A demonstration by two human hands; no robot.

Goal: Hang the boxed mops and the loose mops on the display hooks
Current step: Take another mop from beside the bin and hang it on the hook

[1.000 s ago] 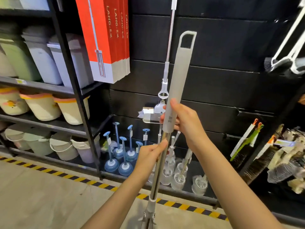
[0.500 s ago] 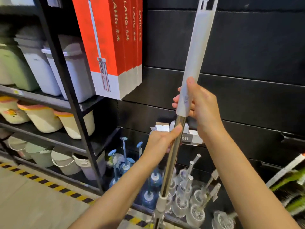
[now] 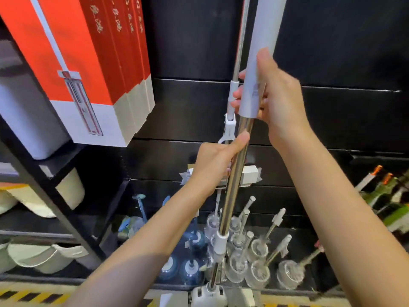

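Note:
I hold a loose mop (image 3: pixel 234 187) upright in front of the black slat wall. Its grey grip runs out of the top of the frame, so its hanging loop is hidden. My right hand (image 3: pixel 276 100) wraps the lower end of the grey grip. My left hand (image 3: pixel 215 160) grips the shiny metal pole just below. The mop's white head (image 3: pixel 208 295) is at the bottom edge. Just behind it a second loose mop (image 3: pixel 240 47) hangs against the wall. Several red and white boxed mops (image 3: pixel 95 69) hang at the upper left.
A black shelf rack (image 3: pixel 66 209) with white bins and buckets stands on the left. Blue plungers (image 3: pixel 188 269) and clear toilet-brush holders (image 3: pixel 259 251) crowd the bottom shelf. Green-handled brushes (image 3: pixel 389 196) hang at the right. Yellow-black tape (image 3: pixel 28 295) edges the floor.
Both hands have raised the mop higher and nearer the wall; its hanging loop has left the frame at the top. The view has moved closer and tilted up.

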